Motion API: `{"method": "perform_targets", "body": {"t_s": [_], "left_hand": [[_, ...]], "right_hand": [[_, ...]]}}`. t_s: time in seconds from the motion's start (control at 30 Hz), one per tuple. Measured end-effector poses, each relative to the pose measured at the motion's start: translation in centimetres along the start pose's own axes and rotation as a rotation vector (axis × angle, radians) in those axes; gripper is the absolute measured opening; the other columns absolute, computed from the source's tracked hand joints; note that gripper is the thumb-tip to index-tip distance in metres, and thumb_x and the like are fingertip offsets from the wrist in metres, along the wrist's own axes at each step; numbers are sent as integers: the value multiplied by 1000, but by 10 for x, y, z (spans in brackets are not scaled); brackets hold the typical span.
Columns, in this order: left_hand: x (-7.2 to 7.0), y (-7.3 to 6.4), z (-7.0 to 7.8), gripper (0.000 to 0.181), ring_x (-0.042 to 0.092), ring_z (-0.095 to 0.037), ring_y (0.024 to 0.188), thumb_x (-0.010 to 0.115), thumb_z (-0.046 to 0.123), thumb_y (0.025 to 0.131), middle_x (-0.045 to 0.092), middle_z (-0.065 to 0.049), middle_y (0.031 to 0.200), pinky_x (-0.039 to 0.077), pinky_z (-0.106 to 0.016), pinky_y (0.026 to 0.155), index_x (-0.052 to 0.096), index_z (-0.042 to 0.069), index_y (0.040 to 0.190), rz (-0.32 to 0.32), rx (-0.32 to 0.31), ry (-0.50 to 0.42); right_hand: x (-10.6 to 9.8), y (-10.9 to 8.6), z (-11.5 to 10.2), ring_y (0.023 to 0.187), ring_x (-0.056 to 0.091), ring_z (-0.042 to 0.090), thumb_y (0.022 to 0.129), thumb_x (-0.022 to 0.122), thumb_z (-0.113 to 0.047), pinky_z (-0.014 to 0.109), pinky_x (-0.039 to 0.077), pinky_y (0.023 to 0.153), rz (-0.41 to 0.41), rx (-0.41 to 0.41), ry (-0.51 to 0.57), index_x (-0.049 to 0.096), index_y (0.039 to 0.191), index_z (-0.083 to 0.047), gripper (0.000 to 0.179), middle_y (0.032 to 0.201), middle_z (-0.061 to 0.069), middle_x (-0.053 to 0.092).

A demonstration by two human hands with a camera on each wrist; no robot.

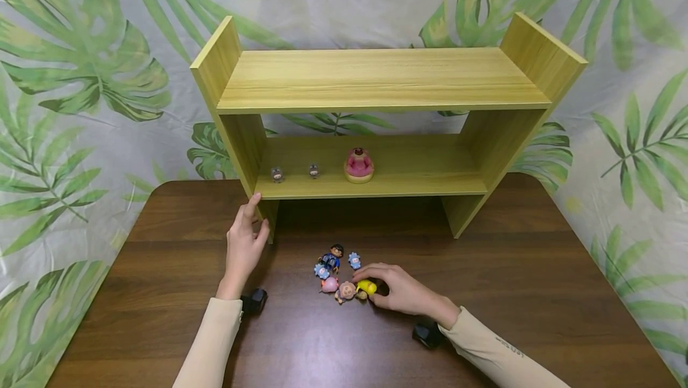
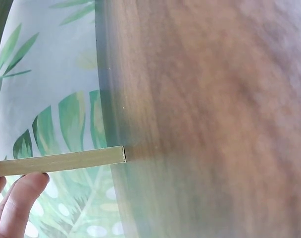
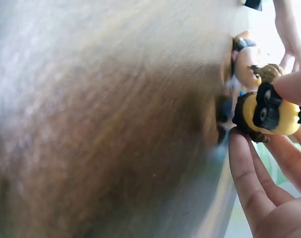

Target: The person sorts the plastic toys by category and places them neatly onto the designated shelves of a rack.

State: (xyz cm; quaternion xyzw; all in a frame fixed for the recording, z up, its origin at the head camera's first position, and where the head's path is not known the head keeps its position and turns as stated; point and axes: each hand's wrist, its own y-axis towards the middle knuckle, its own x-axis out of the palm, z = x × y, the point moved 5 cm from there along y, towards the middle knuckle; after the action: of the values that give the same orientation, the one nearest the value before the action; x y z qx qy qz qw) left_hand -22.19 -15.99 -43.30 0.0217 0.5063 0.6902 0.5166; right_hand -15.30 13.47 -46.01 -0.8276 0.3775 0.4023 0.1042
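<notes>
My right hand (image 1: 398, 289) pinches a yellow minion figure (image 3: 272, 111) between thumb and fingertips, low over the table at the right of a small cluster of toys. Beside it in the head view are a brown-maned figure (image 1: 347, 291), a pink figure (image 1: 329, 285), blue flower-like figures (image 1: 355, 260) and a dark-haired doll in blue (image 1: 331, 256). My left hand (image 1: 244, 251) touches the front of the left side panel (image 2: 66, 161) of a wooden shelf (image 1: 344, 188), fingers fairly straight. Part of that hand is hidden in the left wrist view.
On the shelf's middle board stand two small grey figures (image 1: 276, 174) and a pink seated figure (image 1: 359, 166). The shelf rests on a dark wooden table (image 1: 510, 292), before a leaf-patterned cloth (image 1: 349, 6).
</notes>
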Motion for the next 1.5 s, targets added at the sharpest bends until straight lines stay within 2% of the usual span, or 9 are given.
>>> {"method": "perform_targets", "body": {"t_s": [0.3, 0.6, 0.9, 1.23, 1.37, 1.5], "left_hand": [[0, 0, 0, 77, 57, -30, 74, 59, -10, 84, 52, -14, 97, 46, -36, 48, 33, 29, 145, -2, -4, -3], [0, -1, 0, 75, 57, -33, 74, 56, -9, 86, 51, -15, 96, 47, -38, 48, 32, 29, 145, -19, -13, -17], [0, -1, 1, 76, 55, -33, 72, 57, -10, 85, 50, -13, 94, 46, -36, 48, 32, 29, 145, -14, -4, -15], [0, -1, -1, 80, 54, -29, 69, 58, -15, 82, 51, -13, 93, 43, -33, 47, 33, 29, 144, 10, 13, -4], [1, 0, -1, 79, 52, -29, 69, 58, -13, 83, 50, -13, 93, 43, -33, 47, 33, 30, 144, 1, 5, -6], [1, 0, -1, 80, 52, -30, 69, 58, -13, 83, 50, -13, 92, 42, -33, 47, 32, 30, 144, -1, 2, -7]], "right_hand": [[-8, -1, 2, 112, 55, 18, 79, 63, 4, 37, 45, 93, 56, 26, 78, 65, 115, -9, 38, 119, 3, 61], [-15, -2, 5, 107, 55, 16, 79, 63, 2, 37, 46, 89, 122, 41, 93, 68, 110, -9, 33, 116, -1, 60], [-23, -3, 9, 97, 58, 15, 83, 61, 1, 33, 53, 70, 146, 58, 125, 66, 108, -6, 26, 112, 3, 63], [-25, -4, 12, 82, 57, 10, 87, 65, -11, 27, 50, 67, 163, 80, 0, 67, 108, -9, 22, 104, -1, 64], [-23, -4, 14, 88, 58, 10, 91, 64, -17, 30, 51, 71, 146, 128, 0, 66, 112, -11, 22, 109, -1, 65], [-23, -4, 13, 103, 57, 12, 93, 64, -22, 38, 50, 83, 141, 132, 6, 65, 116, -12, 25, 114, -2, 64]]}}
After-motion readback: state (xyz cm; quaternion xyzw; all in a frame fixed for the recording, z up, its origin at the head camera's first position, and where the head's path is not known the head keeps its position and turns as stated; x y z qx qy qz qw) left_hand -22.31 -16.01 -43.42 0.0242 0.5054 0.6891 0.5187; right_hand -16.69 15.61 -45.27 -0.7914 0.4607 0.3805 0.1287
